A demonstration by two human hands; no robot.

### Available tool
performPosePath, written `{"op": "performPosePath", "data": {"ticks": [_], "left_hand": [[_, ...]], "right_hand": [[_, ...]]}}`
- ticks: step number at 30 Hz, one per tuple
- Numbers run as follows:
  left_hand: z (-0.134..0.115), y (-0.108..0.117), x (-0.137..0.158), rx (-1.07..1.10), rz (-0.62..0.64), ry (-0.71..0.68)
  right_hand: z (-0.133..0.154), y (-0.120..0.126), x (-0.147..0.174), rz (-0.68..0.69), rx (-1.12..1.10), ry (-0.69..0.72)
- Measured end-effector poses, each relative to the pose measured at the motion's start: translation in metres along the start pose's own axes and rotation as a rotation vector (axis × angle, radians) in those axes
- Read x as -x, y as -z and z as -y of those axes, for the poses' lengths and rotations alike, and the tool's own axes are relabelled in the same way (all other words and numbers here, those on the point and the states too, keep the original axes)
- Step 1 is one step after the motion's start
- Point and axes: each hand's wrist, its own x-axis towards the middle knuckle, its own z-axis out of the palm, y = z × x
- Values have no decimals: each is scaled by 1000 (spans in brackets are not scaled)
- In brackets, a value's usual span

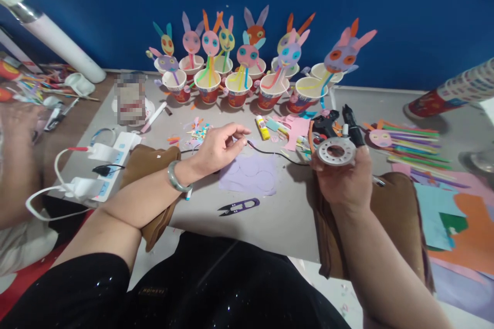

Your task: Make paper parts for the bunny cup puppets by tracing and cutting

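The only word I can read is "FASHION", upside down on a tag sewn to the wearer's black garment with shiny specks [216, 288]; the lettering on the red-and-white paper cups [238, 93] and on the yellow glue stick with a white cap [263, 128] is too small to make out, and a pixelated patch [130, 97] hides any label at upper left. The right hand [345, 180] is closed around a black device with a round, pale, perforated disc [335, 151], held up over the right of the table. The left hand [226, 145] is loosely curled above a lilac paper sheet with drawn circles [249, 172]; a thin black cord [270, 152] runs past its fingertips, but whether they pinch it I cannot tell. Purple-handled thread snips [240, 207] lie on the grey tabletop [270, 231], nearer the wearer. Paper rabbit heads on colourful strips [247, 55] rise from the cups, which stand in rows before a plain deep-blue wall [116, 25]. At left, a white power strip [118, 162] holds several plugs, and another person's forearm [15, 164] rests by a brown wooden surface [88, 108].
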Motion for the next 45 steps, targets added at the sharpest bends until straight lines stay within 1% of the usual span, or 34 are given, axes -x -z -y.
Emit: {"op": "performPosePath", "data": {"ticks": [4,7,11,14,17,22,26,29,32,34,36,38,40,42,45], "left_hand": [[-1,1,0,0,-21,0],[-2,1,0,22,-15,1],[-3,2,0,26,-4,11],[-5,2,0,20,-6,8],[-5,2,0,18,-18,-19],[-4,1,0,33,-30,-72],[-2,2,0,60,-49,-87],[-3,4,-3,113,-102,-69],[-4,8,-8,199,-153,-25],[-4,11,-11,266,-170,13],[-5,13,-13,329,-175,45],[-5,14,-14,366,-177,62],[-5,14,-13,371,-179,67],[-4,12,-13,354,-185,63],[-3,9,-11,315,-192,48]], "right_hand": [[0,-3,1,4,-34,33],[0,-3,2,35,-17,34],[-3,1,3,38,-3,52],[-6,4,3,57,42,100],[-8,4,2,75,41,128],[-7,2,3,28,5,122],[-12,6,5,37,49,127],[-16,10,11,104,195,216],[-14,11,19,219,527,347],[-9,10,22,327,769,447],[-5,8,23,443,931,554],[-2,7,21,532,1024,638],[0,8,19,574,1090,691],[1,9,18,596,1136,713],[2,12,18,657,1184,695]]}}
